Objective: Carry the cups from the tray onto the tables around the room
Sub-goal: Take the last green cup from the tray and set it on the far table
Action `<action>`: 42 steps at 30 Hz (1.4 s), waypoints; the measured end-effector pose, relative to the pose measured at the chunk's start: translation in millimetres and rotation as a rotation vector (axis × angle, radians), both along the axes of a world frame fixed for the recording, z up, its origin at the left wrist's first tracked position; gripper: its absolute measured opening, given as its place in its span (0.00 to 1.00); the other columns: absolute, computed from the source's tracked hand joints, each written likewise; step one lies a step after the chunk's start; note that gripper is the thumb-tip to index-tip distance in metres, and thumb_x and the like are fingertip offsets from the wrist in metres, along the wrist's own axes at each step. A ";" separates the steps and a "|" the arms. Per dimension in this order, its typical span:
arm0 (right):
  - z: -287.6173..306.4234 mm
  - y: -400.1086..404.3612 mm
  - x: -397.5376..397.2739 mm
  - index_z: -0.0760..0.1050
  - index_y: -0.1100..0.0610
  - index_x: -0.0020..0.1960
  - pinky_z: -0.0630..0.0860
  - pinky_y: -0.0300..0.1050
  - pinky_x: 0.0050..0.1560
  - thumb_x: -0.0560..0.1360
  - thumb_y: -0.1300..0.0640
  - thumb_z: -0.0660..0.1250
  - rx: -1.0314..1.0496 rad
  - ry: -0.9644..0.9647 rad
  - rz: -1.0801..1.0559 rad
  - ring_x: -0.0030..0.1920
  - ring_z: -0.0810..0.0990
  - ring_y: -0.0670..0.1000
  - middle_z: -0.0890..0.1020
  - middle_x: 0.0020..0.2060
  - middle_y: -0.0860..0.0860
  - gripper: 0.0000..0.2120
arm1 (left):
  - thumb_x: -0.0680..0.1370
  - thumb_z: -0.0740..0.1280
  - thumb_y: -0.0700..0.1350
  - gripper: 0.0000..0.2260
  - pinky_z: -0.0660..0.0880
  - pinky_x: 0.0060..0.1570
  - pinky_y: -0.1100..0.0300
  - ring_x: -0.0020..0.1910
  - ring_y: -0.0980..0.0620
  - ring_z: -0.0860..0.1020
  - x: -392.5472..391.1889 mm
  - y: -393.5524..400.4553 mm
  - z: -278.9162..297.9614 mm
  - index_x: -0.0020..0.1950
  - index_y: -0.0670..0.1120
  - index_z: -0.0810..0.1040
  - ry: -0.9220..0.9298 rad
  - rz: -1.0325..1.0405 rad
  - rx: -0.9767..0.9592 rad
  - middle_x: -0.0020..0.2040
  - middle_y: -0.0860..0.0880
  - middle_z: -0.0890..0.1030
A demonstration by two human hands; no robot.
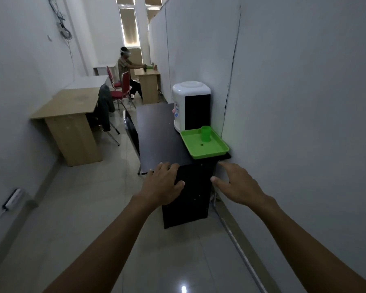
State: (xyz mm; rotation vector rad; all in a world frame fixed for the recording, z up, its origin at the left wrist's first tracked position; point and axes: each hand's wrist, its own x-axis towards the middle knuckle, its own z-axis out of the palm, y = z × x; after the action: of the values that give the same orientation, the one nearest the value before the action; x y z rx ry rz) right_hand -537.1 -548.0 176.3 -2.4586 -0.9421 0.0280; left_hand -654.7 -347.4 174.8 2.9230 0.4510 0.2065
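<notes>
A green tray (207, 152) lies on the near right corner of a black table (156, 132), against the white partition wall. One green cup (206, 133) stands upright near the tray's far edge. Both my arms reach forward toward the table's near end. My left hand (164, 182) hovers with fingers spread and relaxed in front of the table's near edge, holding nothing. My right hand (236, 182) is open too, below and right of the tray, near the wall. Neither hand touches the tray or the cup.
A white water dispenser (190, 104) stands on the black table behind the tray. A wooden desk (72, 106) with a chair and jacket sits at left. Farther back, a person sits at another wooden desk (148, 78) beside red chairs (119, 87). Tiled floor runs between the tables.
</notes>
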 end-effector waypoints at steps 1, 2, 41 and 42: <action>0.0 10.2 22.2 0.60 0.56 0.76 0.66 0.52 0.68 0.77 0.42 0.63 -0.001 0.016 0.008 0.72 0.65 0.56 0.68 0.72 0.57 0.33 | 0.79 0.59 0.56 0.26 0.65 0.68 0.43 0.71 0.43 0.65 23.7 10.6 0.4 0.74 0.46 0.63 0.013 0.006 0.010 0.71 0.44 0.69; -0.3 20.2 44.4 0.58 0.56 0.76 0.67 0.53 0.68 0.77 0.42 0.63 -0.002 0.032 0.015 0.72 0.65 0.56 0.67 0.72 0.56 0.33 | 0.79 0.59 0.57 0.27 0.64 0.69 0.43 0.72 0.43 0.64 46.6 20.9 0.4 0.75 0.46 0.62 0.017 0.016 0.018 0.72 0.44 0.69; -159.6 332.6 603.7 0.59 0.53 0.74 0.74 0.55 0.58 0.66 0.42 0.73 -0.032 0.430 -0.400 0.64 0.74 0.59 0.73 0.64 0.56 0.42 | 0.79 0.63 0.55 0.30 0.70 0.65 0.46 0.71 0.46 0.68 638.3 300.3 -138.1 0.77 0.46 0.58 0.227 -0.046 -0.443 0.75 0.45 0.65; -168.0 336.1 611.3 0.58 0.53 0.74 0.74 0.55 0.59 0.65 0.41 0.75 -0.001 0.452 -0.411 0.65 0.73 0.58 0.73 0.66 0.56 0.45 | 0.79 0.63 0.55 0.30 0.70 0.66 0.46 0.71 0.46 0.67 646.0 302.8 -143.6 0.77 0.46 0.59 0.227 -0.037 -0.472 0.75 0.45 0.65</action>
State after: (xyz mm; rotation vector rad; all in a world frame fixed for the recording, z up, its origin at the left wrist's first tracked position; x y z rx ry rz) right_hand 74.2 -211.9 8.3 -2.4453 -0.2402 0.4206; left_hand -8.8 -44.5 31.3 2.4924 0.4102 -0.2130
